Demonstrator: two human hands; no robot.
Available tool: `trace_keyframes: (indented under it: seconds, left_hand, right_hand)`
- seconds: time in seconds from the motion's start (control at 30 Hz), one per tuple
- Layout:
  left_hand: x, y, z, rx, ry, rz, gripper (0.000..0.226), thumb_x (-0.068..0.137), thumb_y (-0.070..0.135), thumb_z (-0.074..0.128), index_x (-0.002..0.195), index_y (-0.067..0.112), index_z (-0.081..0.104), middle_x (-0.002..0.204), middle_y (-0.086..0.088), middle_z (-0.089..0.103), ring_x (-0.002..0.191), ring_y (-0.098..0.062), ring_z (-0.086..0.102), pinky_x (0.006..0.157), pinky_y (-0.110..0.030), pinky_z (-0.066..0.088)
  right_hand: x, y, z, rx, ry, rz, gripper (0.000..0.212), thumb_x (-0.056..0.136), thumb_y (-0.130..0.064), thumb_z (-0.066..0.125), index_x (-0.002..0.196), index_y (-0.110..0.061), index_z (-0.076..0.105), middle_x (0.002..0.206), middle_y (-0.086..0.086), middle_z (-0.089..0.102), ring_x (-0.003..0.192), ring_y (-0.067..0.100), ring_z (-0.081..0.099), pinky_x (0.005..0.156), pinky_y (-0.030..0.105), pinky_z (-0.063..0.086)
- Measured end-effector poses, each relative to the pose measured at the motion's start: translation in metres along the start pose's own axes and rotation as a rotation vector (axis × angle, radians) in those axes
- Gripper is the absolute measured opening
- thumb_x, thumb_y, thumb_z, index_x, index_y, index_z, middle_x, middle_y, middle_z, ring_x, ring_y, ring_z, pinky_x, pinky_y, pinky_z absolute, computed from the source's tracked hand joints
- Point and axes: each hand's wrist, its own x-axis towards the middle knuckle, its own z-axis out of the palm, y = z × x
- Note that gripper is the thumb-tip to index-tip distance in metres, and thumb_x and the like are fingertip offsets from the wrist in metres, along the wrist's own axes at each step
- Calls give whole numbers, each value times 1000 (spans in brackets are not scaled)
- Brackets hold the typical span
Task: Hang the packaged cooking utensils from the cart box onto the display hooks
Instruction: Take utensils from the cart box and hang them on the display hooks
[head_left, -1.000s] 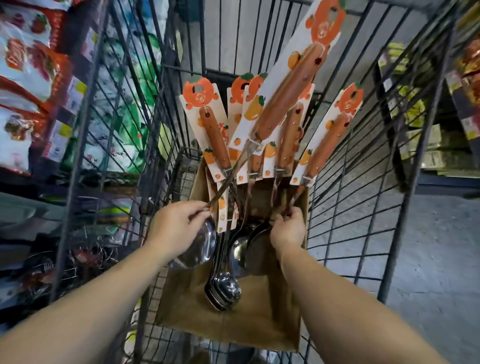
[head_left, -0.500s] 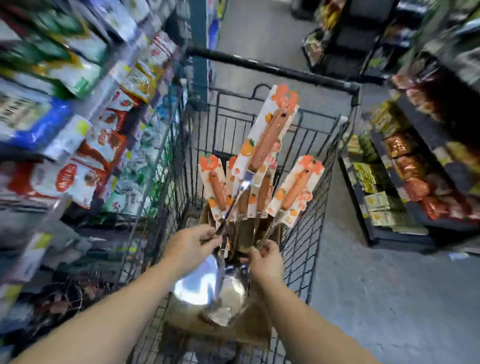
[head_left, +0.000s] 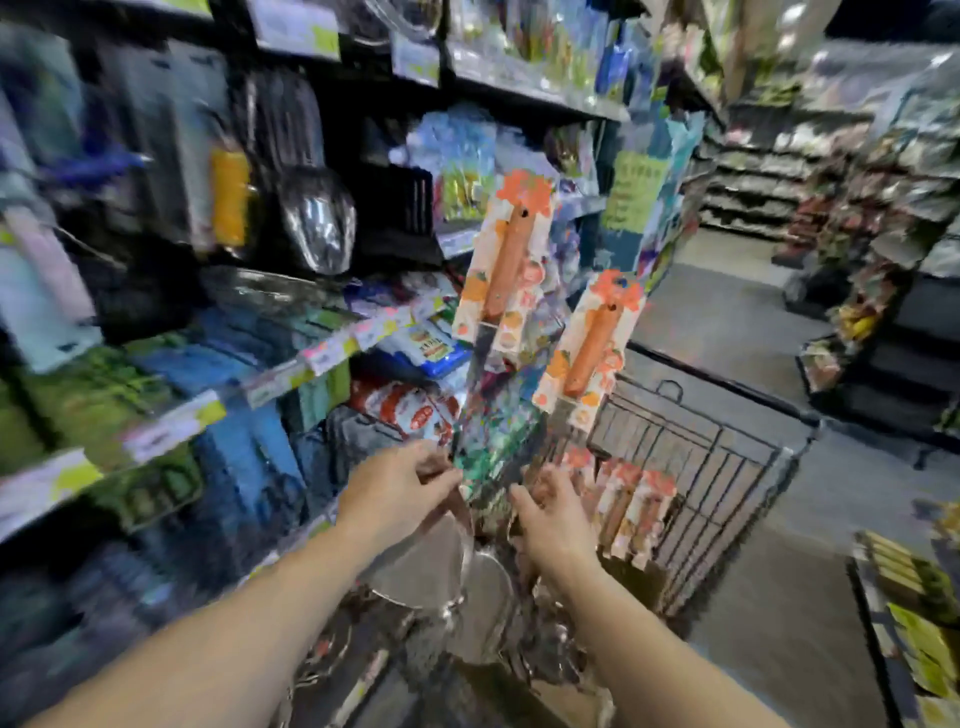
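The left hand (head_left: 400, 488) is closed in a pinch, thumb and fingers meeting on the thin metal shank of a ladle (head_left: 506, 270). Its orange handle and printed card rise well above the hand, tilted a little to the right, and its shiny bowl hangs just below the knuckles. The right hand (head_left: 556, 514) sits just beside the left, fingers curled loosely around the shank of a second ladle (head_left: 592, 343). How tightly it grips is blurred and cannot be told. That ladle's carded handle stands up above and slightly right of the hand, lower than the first, and its bowl lies just under the wrist, touching the first bowl. More carded utensils (head_left: 628, 509) stand upright just right of the right hand, inside the wire cart (head_left: 727, 467), which extends beyond and right of both hands. Beyond and left of the left hand is a shelf rack (head_left: 311, 358) with hanging kitchen tools, among them a dark spatula (head_left: 317, 218) well above the hand.
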Motion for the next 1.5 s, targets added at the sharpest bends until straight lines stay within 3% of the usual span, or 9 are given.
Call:
trace_keyframes:
  seconds: [0.13, 0.33, 0.5, 0.77, 0.9, 1.17, 1.27, 1.4, 1.5]
  left_hand:
    - [-58, 6, -105, 24, 196, 39, 27, 80, 61, 57, 84, 35, 65, 88, 15, 71, 89, -7, 65, 75, -30, 50]
    - [-195, 5, -254, 13, 446, 62, 27, 84, 42, 65, 76, 16, 62, 70, 1, 66, 72, -21, 61, 68, -35, 49]
    - [-358, -22, -378, -208, 566, -39, 18, 78, 18, 75, 70, 24, 60, 80, -15, 73, 83, -31, 70, 82, -49, 54]
    - [-610, -28, -550, -24, 869, -83, 34, 77, 21, 77, 102, 30, 57, 72, -3, 68, 67, -3, 58, 66, -3, 41]
    - [-701, -32, -612, 87, 1001, -127, 39, 78, 19, 76, 113, 29, 61, 67, 8, 59, 60, 1, 51, 62, -3, 39]
    - [-811, -27, -689, 283, 1219, -84, 58, 83, 15, 70, 86, 71, 55, 58, 12, 48, 54, -3, 41, 58, -19, 38]
    - [-837, -28, -726, 423, 1281, -131, 46, 84, 20, 70, 110, 53, 52, 61, 6, 46, 55, -2, 42, 60, -11, 37]
    - [-851, -29, -781, 543, 1312, -145, 29, 86, 19, 68, 80, 43, 53, 62, 0, 42, 52, -4, 37, 56, -13, 34]
    - [-846, -35, -817, 571, 1355, -122, 21, 85, 18, 68, 85, 34, 54, 66, -2, 47, 52, -4, 38, 55, -10, 35]
  right_hand:
    - [-62, -75, 40, 13, -153, -207, 22, 94, -22, 59, 114, -23, 50, 102, 6, 65, 86, 16, 61, 78, 25, 47]
    - [-203, -166, 119, 110, -347, -488, 22, 94, -11, 58, 94, -31, 48, 86, -10, 61, 69, -1, 58, 60, 9, 44]
    - [-364, -213, 194, 188, -499, -615, 17, 93, -15, 59, 97, -30, 53, 89, 4, 66, 76, 22, 60, 72, 47, 50]
    - [-600, -295, 293, 243, -835, -811, 29, 95, -16, 57, 123, -17, 48, 83, 8, 60, 42, -3, 50, 44, 11, 35]
    - [-696, -338, 331, 307, -964, -875, 48, 92, -17, 62, 136, -20, 43, 98, 15, 69, 64, 12, 61, 52, 17, 43]
    - [-828, -425, 401, 394, -1137, -1082, 30, 92, -16, 62, 121, -21, 55, 74, -1, 70, 60, 7, 64, 59, 24, 50]
    - [-857, -462, 423, 414, -1205, -1130, 35, 93, -18, 59, 128, -21, 52, 83, 6, 72, 62, 11, 69, 55, 22, 50]
    - [-879, -507, 446, 467, -1232, -1172, 26, 94, -13, 58, 110, -34, 57, 80, 14, 66, 53, 6, 64, 50, 20, 47]
    - [-885, -539, 465, 456, -1202, -1206, 29, 93, -18, 59, 120, -30, 56, 88, 16, 68, 69, 22, 71, 61, 38, 53]
